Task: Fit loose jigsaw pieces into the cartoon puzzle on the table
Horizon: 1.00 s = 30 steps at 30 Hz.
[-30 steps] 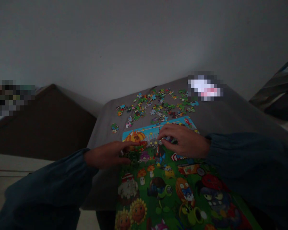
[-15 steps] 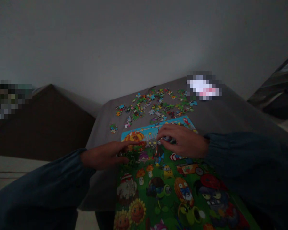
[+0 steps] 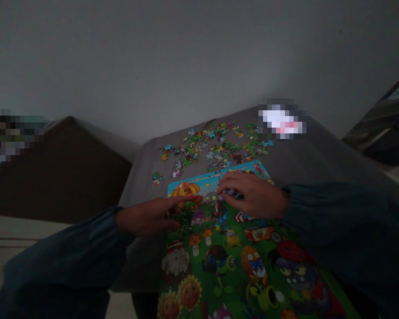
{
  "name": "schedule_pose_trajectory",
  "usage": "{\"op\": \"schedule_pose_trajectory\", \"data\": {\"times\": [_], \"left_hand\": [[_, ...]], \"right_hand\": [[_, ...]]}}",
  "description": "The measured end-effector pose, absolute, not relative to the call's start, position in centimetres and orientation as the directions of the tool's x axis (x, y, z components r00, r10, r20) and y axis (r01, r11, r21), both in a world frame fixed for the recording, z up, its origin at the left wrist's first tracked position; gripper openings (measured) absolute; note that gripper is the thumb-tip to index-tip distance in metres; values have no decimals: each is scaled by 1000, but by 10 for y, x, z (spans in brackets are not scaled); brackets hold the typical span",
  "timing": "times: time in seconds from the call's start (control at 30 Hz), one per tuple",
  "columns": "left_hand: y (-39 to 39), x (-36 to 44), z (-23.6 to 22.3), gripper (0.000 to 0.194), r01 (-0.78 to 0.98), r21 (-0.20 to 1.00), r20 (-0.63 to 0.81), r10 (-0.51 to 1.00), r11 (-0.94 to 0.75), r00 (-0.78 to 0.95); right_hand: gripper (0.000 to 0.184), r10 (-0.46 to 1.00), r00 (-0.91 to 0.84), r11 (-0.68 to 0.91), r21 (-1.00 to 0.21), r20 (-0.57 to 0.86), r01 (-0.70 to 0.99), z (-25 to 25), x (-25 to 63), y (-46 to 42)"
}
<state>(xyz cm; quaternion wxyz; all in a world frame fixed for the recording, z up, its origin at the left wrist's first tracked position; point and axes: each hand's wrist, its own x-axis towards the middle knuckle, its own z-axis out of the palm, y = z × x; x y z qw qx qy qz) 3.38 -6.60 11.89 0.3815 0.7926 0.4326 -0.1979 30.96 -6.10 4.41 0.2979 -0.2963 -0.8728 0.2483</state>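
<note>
The left hand (image 3: pixel 146 217) lay open, its fingers (image 3: pixel 176 200) stretched over green jigsaw pieces (image 3: pixel 182 217) on the colourful puzzle board (image 3: pixel 219 270). The right hand (image 3: pixel 254 196) curled around a dark piece (image 3: pixel 233 192) near the board's top edge, below scattered loose pieces (image 3: pixel 213 148).

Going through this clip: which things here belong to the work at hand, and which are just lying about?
In use: left hand, right hand, cartoon jigsaw puzzle, loose puzzle pieces.

Just lying about: blurred white-and-pink item, dark brown shape.
</note>
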Motion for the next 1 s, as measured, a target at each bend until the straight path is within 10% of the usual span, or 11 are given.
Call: {"op": "schedule_pose_trajectory", "data": {"times": [1.0], "left_hand": [[-60, 26, 112, 47, 819, 394, -572, 587, -417, 574]], "right_hand": [[16, 662, -662, 694, -621, 352, 364, 46, 310, -61]]}}
